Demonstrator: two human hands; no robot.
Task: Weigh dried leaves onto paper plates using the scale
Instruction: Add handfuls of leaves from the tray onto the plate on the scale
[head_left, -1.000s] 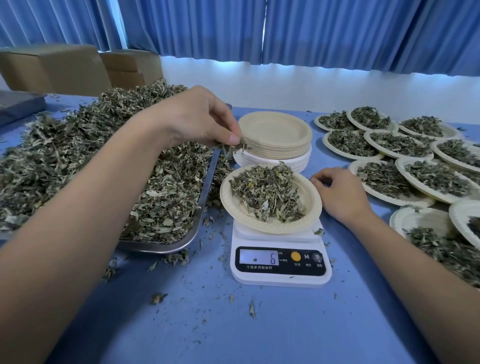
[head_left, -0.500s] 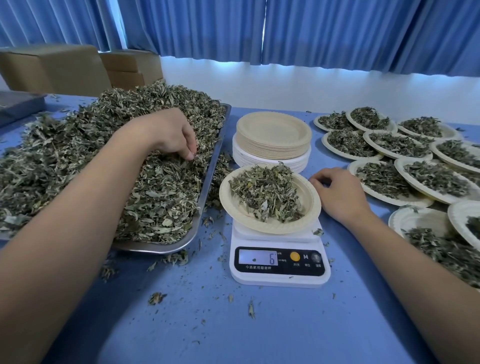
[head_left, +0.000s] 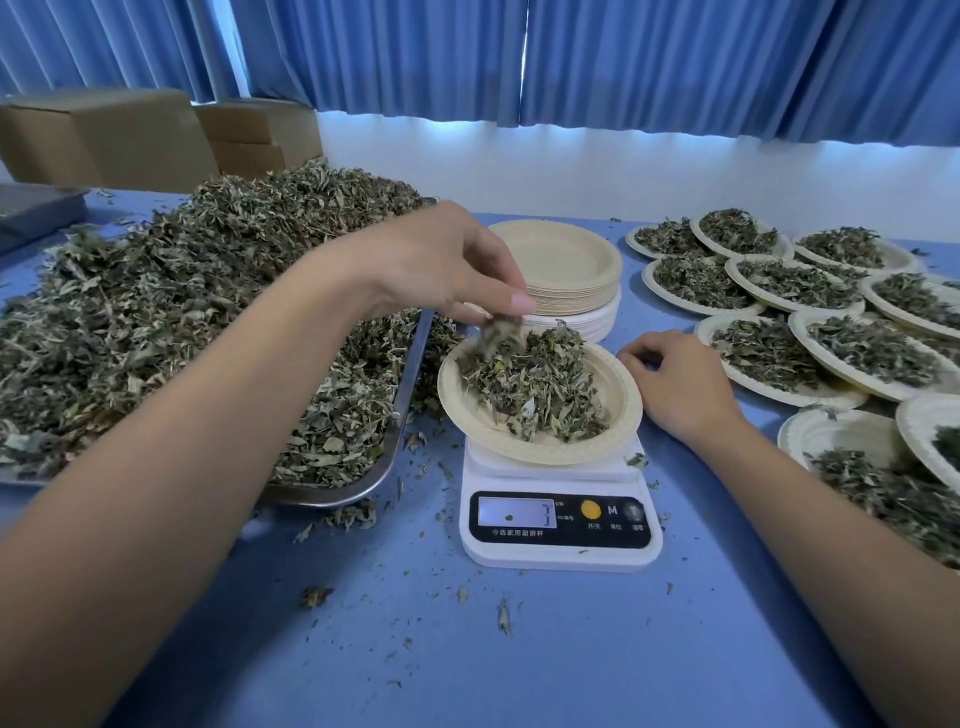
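Note:
A white digital scale (head_left: 561, 525) stands at the table's middle with a beige paper plate (head_left: 618, 415) on it. The plate carries a heap of dried leaves (head_left: 535, 384). My left hand (head_left: 441, 265) hovers over the plate's far left rim and pinches a small tuft of leaves, blurred just under the fingertips. My right hand (head_left: 675, 384) rests on the table beside the plate's right rim with loosely curled fingers, holding nothing. A big pile of dried leaves (head_left: 171, 317) fills a metal tray (head_left: 400, 421) on the left.
A stack of paper plates (head_left: 566, 275) stands behind the scale. Several filled plates (head_left: 779, 358) spread over the right side. Cardboard boxes (head_left: 104, 135) sit at the back left. Leaf crumbs litter the blue table (head_left: 519, 649).
My left hand went from the tray's pile back over the plate on the scale with a pinch of leaves. The scale's display has changed. My right hand stayed put.

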